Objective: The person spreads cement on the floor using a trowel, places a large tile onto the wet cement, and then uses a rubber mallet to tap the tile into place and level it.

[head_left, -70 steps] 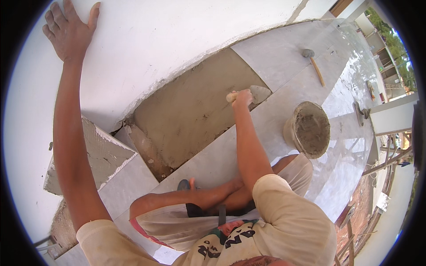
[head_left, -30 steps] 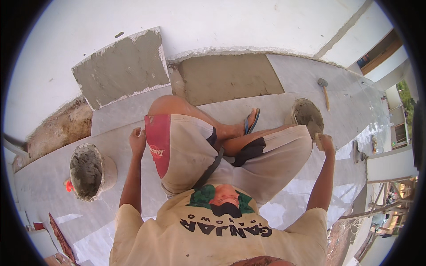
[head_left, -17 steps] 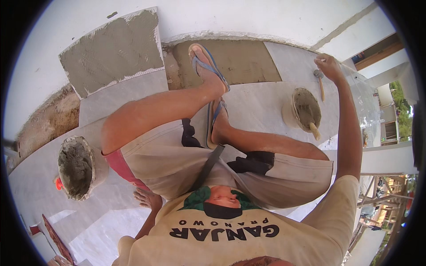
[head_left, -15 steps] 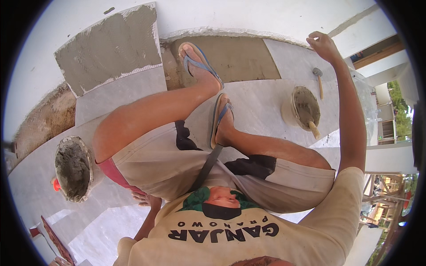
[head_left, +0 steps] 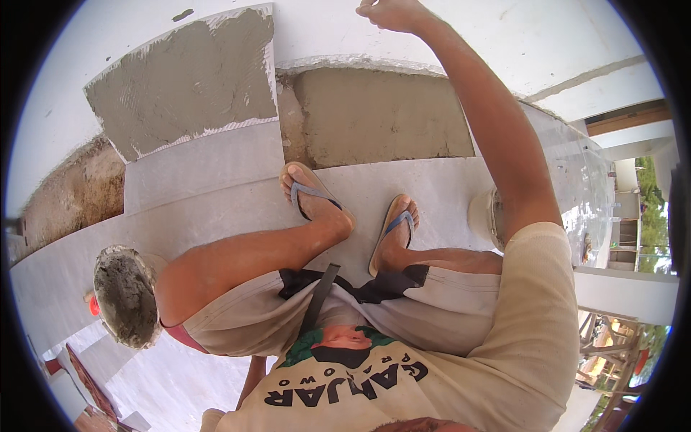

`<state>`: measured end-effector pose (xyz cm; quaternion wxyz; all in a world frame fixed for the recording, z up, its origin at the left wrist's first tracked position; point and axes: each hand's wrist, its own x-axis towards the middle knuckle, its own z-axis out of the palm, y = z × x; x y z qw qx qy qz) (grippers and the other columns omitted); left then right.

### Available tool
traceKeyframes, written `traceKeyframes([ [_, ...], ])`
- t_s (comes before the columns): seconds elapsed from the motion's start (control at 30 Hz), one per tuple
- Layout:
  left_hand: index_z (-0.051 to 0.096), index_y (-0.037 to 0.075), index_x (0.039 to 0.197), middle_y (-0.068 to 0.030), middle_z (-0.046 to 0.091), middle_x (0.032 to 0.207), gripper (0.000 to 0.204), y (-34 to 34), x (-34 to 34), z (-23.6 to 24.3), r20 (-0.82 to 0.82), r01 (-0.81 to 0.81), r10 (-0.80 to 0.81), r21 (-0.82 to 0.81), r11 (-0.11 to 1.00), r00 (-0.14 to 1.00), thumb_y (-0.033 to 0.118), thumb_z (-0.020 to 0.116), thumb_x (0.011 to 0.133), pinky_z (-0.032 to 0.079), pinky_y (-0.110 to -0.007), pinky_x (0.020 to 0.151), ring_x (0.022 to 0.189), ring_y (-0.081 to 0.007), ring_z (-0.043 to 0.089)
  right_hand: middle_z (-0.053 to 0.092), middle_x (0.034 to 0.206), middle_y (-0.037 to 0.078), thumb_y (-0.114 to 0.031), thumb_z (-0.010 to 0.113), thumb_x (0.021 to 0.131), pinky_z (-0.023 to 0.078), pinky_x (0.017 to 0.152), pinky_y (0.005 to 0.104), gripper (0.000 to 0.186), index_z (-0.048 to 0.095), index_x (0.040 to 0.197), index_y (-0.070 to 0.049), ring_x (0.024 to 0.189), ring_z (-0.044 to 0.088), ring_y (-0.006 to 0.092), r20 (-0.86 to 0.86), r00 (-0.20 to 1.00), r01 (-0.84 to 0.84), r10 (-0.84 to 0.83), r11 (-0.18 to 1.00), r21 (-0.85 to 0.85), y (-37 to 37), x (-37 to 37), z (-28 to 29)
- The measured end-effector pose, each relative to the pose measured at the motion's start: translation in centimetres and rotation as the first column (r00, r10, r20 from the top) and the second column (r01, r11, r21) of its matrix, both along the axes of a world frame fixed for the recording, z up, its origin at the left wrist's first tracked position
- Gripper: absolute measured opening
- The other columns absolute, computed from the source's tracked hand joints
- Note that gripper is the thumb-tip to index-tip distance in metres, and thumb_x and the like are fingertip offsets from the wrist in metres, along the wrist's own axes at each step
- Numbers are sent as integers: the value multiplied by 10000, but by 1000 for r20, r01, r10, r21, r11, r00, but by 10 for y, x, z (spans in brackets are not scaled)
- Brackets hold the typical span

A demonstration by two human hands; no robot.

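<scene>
My right hand (head_left: 392, 13) is raised in front of the white wall (head_left: 497, 43), beyond the mortar bed. Its fingers are closed in a pinch; whatever they hold, if anything, is too small to make out. Down at my left side, my left forearm (head_left: 253, 376) shows, but my left hand is hidden behind my thigh. A grey mortar bed (head_left: 381, 115) fills a gap in the floor along the wall. To its left a tile (head_left: 191, 83) leans on the wall, its face spread with mortar.
A bucket of mortar (head_left: 126, 295) stands by my left knee. Another bucket (head_left: 481, 214) is partly hidden behind my right arm. Grey floor tiles (head_left: 432, 183) lie under my sandalled feet. Bare rough ground (head_left: 75, 191) shows at the far left along the wall.
My right hand has swung left and farther up along the wall. My feet and legs have shifted, and my left hand has gone out of sight behind my thigh.
</scene>
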<state>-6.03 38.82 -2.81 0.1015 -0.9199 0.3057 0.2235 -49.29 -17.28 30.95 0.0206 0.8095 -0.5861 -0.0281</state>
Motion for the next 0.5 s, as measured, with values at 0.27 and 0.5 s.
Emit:
traceKeyframes([
  [0.27,330,8,1516,-247,305,1562,960,-25,-15,-10,-55,-19,22,54,998,998,528,745,824,313,-515,1122,1419,-368,341,694,804,59,-331,635,942,565,609,292,320,699,992,-22,681,656,154,527,725,61,-444,803,593,21,45,-92],
  [0.5,380,-2,1492,-256,367,1532,918,-22,-3,-7,-150,-112,130,126,986,980,503,755,823,360,-495,1098,1383,-366,409,705,847,79,-425,572,973,582,658,311,446,665,1066,0,706,666,166,640,612,-145,-464,730,668,-9,119,-135],
])
